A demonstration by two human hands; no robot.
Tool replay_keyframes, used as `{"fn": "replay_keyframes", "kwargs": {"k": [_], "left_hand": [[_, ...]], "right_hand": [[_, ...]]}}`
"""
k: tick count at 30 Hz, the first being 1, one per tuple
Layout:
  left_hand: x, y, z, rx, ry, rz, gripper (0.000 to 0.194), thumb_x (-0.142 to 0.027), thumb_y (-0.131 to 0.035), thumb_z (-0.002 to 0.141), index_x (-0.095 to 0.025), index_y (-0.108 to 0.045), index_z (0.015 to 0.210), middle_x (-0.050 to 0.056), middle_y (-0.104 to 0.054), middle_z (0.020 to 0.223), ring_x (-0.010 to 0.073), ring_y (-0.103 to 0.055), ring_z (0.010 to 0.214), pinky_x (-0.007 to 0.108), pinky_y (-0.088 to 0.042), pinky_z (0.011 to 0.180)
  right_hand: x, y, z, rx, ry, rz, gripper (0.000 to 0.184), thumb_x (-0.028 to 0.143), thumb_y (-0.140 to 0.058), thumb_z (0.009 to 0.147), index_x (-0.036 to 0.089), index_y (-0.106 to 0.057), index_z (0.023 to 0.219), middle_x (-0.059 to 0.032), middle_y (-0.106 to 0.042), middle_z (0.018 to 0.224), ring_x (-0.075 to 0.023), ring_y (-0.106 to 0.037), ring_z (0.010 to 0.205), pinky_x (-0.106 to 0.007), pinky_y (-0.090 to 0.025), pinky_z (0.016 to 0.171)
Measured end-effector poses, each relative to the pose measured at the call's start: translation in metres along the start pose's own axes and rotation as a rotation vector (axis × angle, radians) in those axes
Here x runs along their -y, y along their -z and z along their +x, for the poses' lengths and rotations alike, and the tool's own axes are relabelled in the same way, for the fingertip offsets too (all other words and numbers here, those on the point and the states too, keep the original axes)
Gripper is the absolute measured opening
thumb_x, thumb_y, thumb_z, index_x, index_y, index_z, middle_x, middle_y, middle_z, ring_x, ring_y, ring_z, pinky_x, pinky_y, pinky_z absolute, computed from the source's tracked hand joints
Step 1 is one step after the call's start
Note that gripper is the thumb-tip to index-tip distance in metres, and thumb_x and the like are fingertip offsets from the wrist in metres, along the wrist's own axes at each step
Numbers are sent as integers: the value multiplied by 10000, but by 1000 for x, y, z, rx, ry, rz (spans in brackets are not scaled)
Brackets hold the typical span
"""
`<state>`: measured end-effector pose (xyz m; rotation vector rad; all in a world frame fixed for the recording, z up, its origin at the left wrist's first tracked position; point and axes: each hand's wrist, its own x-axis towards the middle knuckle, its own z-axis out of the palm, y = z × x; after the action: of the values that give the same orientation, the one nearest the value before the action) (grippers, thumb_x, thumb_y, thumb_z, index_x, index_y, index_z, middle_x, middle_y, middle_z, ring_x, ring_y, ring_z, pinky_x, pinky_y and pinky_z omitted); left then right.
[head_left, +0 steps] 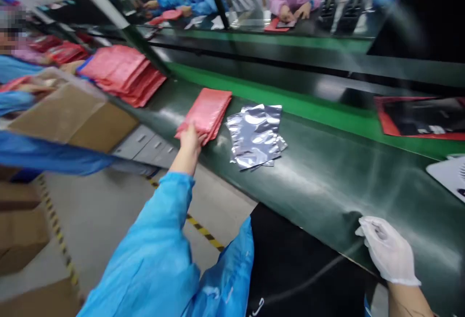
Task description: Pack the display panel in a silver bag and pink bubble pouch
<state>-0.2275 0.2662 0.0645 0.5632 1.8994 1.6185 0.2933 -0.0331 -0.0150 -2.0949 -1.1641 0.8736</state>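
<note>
In the head view, the left hand (192,138) grips red bags (209,110).

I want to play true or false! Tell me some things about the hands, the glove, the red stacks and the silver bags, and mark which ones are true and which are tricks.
1. The right hand wears a white glove. True.
2. The silver bags lie on the green table, between the two hands. True.
3. The left hand is touching the silver bags. False: it is touching the small red stack.
4. The sleeve on the left arm is yellow. False: it is blue.
5. The big red pile is farther left than the small red stack. True.
6. The left hand wears a glove too. False: it is bare.
</note>
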Motion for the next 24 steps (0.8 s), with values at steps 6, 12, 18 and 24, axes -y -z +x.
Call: {"fn": "replay_keyframes", "kwargs": {"k": [6,12,18,24], "left_hand": [[109,22,-128,483,-703,528,320,-405,-721,913,-194,-684,1151,2,-608,875,168,-578,738,318,-494,751],[138,22,-161,424,-1276,537,170,-247,-795,892,-194,-708,1028,79,-730,906,253,-676,812,411,-521,831],[123,10,-158,543,-1304,681,334,-223,-860,864,-254,-775,1186,125,-784,1207,418,-684,1257,577,-552,1058],[130,13,-154,600,-1228,645,199,-160,-765,924,-231,-783,1109,105,-807,1174,352,-735,1158,530,-576,1037]], "right_hand": [[29,11,29,195,-41,121,469,665,-612,910,220,-734,993,-37,-747,731,-201,-642,531,-306,-522,520],[84,53,172,-154,84,-339,222,281,-656,930,201,-780,1095,-94,-798,1134,-274,-751,1048,-398,-563,1048],[119,77,321,-483,-79,-653,425,265,-549,1037,90,-663,1407,-241,-633,1466,-383,-587,1371,-548,-461,1167],[93,66,374,-783,-402,-555,563,414,-570,1058,115,-547,1534,-282,-503,1595,-397,-447,1512,-633,-356,1214]]}}
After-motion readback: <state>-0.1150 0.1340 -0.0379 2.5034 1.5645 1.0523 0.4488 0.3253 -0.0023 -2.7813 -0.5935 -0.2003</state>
